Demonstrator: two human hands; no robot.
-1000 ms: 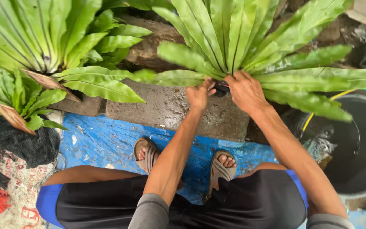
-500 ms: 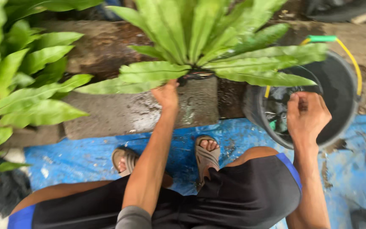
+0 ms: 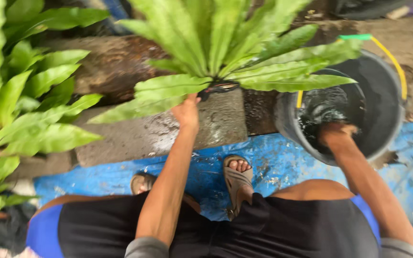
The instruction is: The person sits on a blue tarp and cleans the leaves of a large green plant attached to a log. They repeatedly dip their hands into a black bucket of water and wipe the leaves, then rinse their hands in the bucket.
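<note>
Fern: I see a bird's-nest fern (image 3: 225, 43) sitting on top of a grey concrete block (image 3: 168, 134), at about 12 o'clock from my knees, fronds fanning out in all directions.
Handling: I judge the fronds soft, bendy and easy to crease or tear; the plant looks light on top, heavier at the root clump. I would take hold low, at the dark base (image 3: 218, 87), never by a leaf.
Left hand: my left hand (image 3: 187, 111) reaches up under the fronds at the base; fingers are tucked behind a leaf, so I cannot tell whether they grip or only touch.
Right hand: my right hand (image 3: 336, 134) is down inside the black bucket (image 3: 388, 119) at 2 o'clock, touching dark wet contents; blurred, so I cannot tell open from closed.
Bucket: I judge it heavy if full and slippery when wet; its yellow handle (image 3: 393, 62) is the safe hold.
Around: blue tarp (image 3: 283, 162) under my sandalled feet (image 3: 237, 177); more ferns (image 3: 25, 105) at 9 o'clock.
Hidden: the fern's pot or roots, what is in the bucket, and my fingertips.
</note>
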